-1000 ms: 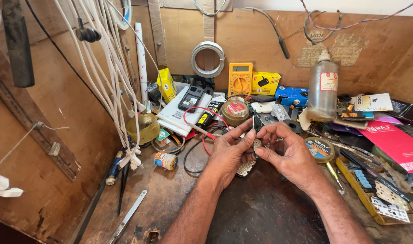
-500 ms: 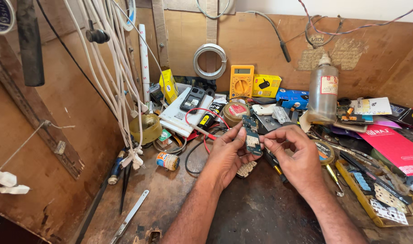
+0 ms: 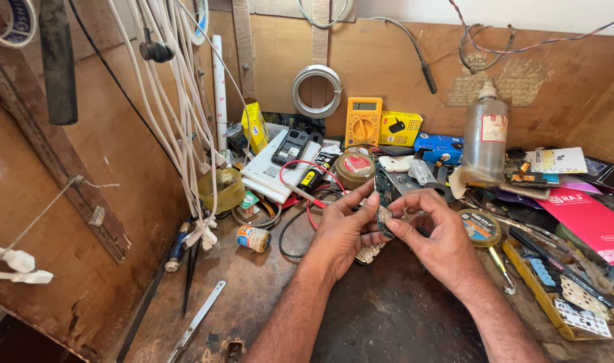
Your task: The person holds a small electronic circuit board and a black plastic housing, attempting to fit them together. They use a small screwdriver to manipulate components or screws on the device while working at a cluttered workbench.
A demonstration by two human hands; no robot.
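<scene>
My left hand and my right hand meet above the dark worn bench, both pinching a small phone circuit board between thumbs and fingertips. The board is turned edge-on, so little of it shows. Under my hands lies a pale keypad part, mostly hidden. A red wire and a black wire loop on the bench just left of my left hand.
Behind my hands sit a yellow multimeter, a round tin, a clear bottle, a dark phone on a white box and a solder reel. White cables hang left. A yellow parts tray lies right.
Both hands have shifted slightly and turned the small board between the fingers; it now shows edge-on instead of flat. My view has drifted a little.
</scene>
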